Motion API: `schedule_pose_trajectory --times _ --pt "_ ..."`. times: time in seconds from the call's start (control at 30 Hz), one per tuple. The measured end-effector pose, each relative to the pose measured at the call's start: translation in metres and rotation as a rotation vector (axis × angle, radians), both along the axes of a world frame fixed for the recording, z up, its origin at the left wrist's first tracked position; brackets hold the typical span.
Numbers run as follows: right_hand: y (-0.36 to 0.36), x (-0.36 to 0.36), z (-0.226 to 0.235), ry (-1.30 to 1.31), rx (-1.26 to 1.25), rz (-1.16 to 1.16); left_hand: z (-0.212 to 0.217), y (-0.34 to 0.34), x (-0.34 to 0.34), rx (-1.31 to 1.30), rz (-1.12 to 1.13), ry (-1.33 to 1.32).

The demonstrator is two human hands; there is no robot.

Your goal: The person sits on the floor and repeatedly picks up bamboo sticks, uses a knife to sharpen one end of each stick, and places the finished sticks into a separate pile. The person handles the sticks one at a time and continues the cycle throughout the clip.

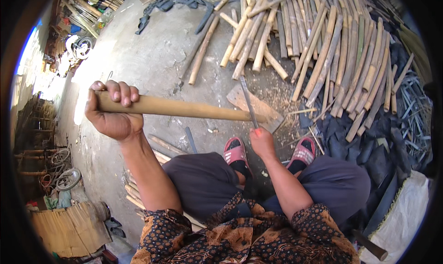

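Observation:
My left hand (115, 109) is wrapped round one end of a bamboo pole (184, 108), raised at the left. The pole runs right and slightly down, its far end over a flat wooden board (242, 97) on the floor. My right hand (262, 141) is closed round the handle of a long narrow knife (248, 100), handle mostly hidden in the fist. The blade points away from me and crosses the pole near its right end; whether it touches the pole I cannot tell.
A large heap of bamboo poles (318, 47) lies beyond, at the right. Wood chips (295, 97) litter the floor by the board. Dark strips (369, 148) and a white sack (401, 218) are at my right. More poles (134, 192) lie by my left leg. Bicycles (67, 178) stand far left.

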State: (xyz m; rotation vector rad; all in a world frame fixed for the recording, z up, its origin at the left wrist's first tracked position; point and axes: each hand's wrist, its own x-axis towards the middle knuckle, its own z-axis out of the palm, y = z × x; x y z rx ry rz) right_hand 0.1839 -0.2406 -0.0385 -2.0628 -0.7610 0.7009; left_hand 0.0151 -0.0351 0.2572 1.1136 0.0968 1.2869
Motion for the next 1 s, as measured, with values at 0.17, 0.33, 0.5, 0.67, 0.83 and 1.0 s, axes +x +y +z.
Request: schedule_pose_trajectory --times 0.17,0.33,0.5,0.67,0.83,1.0 --pt "-0.004 0.009 -0.012 -0.046 -0.079 0.041 0.0 -0.004 0.001 0.02 0.109 -0.013" --pt "0.002 -0.001 -0.001 -0.046 -0.036 -0.016 -0.004 0.002 0.001 0.004 0.16 0.037" --pt "0.001 -0.004 -0.012 -0.073 0.265 0.177 -0.007 0.008 -0.002 0.003 0.067 0.007" --pt "-0.016 0.016 -0.043 0.069 -0.144 -0.011 -0.004 0.015 -0.002 -0.009 0.078 0.025" --pt "-0.008 0.007 -0.032 -0.035 0.203 0.076 -0.004 0.023 -0.002 0.083 -0.155 0.004" --pt "-0.004 0.016 -0.026 0.117 -0.188 -0.112 -0.006 0.026 -0.005 0.109 -0.115 -0.044"
